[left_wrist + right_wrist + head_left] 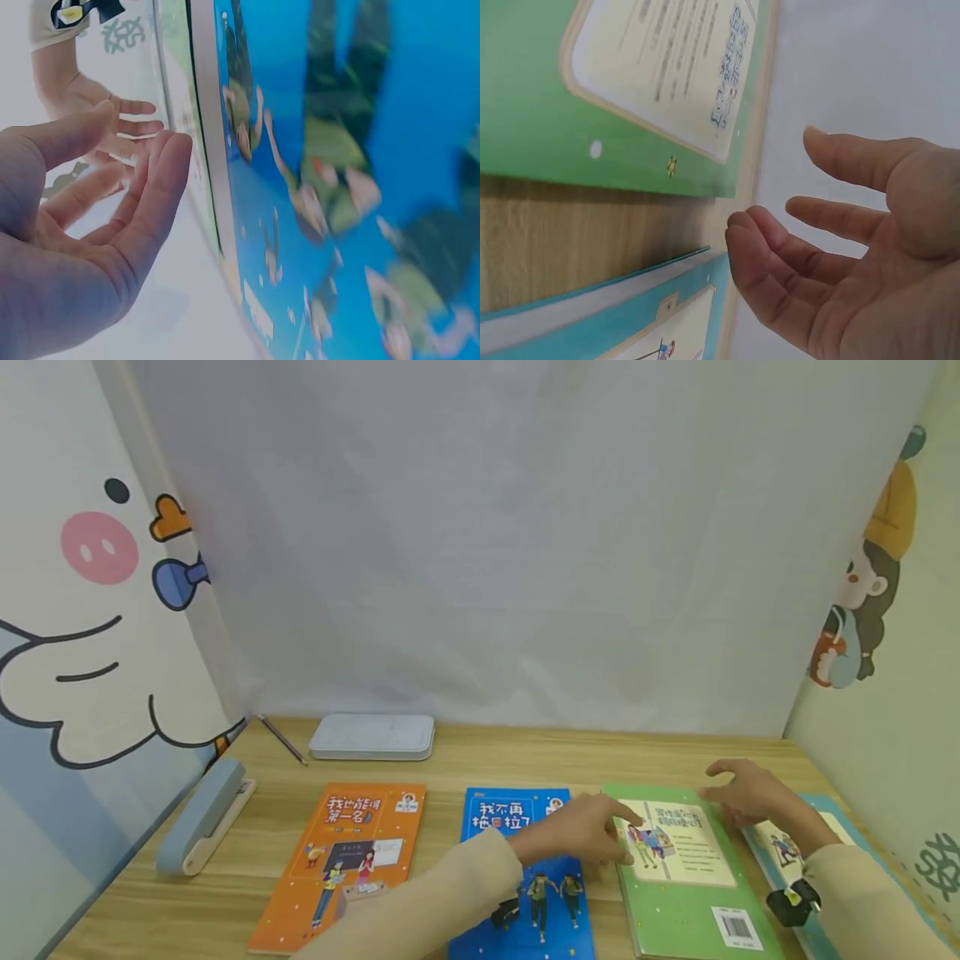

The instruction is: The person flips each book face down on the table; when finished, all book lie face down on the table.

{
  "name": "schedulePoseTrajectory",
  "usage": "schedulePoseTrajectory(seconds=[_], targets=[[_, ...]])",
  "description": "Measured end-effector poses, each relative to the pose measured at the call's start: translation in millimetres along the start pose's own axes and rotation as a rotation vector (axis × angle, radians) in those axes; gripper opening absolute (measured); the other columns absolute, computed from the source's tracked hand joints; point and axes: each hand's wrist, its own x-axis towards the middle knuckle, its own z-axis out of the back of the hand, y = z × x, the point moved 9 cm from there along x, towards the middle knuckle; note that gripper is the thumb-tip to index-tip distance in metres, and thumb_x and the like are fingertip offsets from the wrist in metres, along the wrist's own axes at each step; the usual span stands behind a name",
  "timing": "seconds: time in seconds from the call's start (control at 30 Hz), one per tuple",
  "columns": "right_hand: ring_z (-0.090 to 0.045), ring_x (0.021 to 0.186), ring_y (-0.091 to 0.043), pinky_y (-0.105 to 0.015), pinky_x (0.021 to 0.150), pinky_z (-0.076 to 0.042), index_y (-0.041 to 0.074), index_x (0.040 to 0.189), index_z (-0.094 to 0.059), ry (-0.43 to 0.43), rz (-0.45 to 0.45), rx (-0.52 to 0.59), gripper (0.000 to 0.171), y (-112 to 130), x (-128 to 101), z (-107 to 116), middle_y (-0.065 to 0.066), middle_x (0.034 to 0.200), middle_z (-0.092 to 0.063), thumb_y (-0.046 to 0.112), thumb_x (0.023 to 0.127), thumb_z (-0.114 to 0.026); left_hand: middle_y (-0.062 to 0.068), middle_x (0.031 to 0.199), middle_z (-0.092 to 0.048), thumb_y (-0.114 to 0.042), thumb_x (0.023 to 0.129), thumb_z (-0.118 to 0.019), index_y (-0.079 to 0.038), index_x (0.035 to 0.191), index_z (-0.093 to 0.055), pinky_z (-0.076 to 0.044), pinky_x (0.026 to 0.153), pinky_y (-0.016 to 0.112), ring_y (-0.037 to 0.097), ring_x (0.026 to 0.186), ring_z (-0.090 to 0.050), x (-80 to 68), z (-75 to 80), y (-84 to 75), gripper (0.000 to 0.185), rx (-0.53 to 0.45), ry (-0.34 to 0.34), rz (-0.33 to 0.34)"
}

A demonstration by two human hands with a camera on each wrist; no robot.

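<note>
i have my left hand (581,833) and right hand (746,793) over the green book (686,877) near the table's (150,910) front right corner, fingers spread and loose, gripping nothing. by my judgement it is not yet picked up, lying flat between the blue book (525,893) and the teal book (780,847).

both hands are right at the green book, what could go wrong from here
1. The green book lies close beside the blue book; the left hand reaches over the blue one, so its sleeve could drag it out of line.
2. The right hand hovers open between the green book and the teal book; a sideways push might shove one against the other.
3. Neither hand grips anything yet, so a flat book may slide rather than lift.
</note>
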Motion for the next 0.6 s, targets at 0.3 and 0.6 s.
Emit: schedulePoseTrajectory(seconds=[0.3,0.6], targets=[[-0.065,0.098,-0.042,-0.047,0.078,-0.059,-0.014,0.147,-0.029,-0.021,0.109,0.050,0.068,20.3,5.5,-6.3,-0.036,0.117,-0.057,0.028,0.102,-0.058,0.006,0.117,-0.073,-0.020,0.092,-0.074,-0.014,0.134,-0.064,-0.055,0.079,0.018,0.012,0.100,-0.071,-36.2,30.3,3.6,0.044,0.187,-0.035,-0.180],[-0.064,0.103,-0.046,-0.049,0.078,-0.060,-0.014,0.145,-0.033,-0.015,0.238,0.047,0.064,60.9,9.6,-24.0,-0.037,0.117,-0.059,0.021,0.100,-0.061,0.001,0.145,-0.057,-0.036,0.098,-0.065,-0.022,0.137,-0.062,-0.045,0.111,0.037,0.019,0.138,-0.050,-75.4,31.1,16.4,0.042,0.482,0.043,-0.273]])
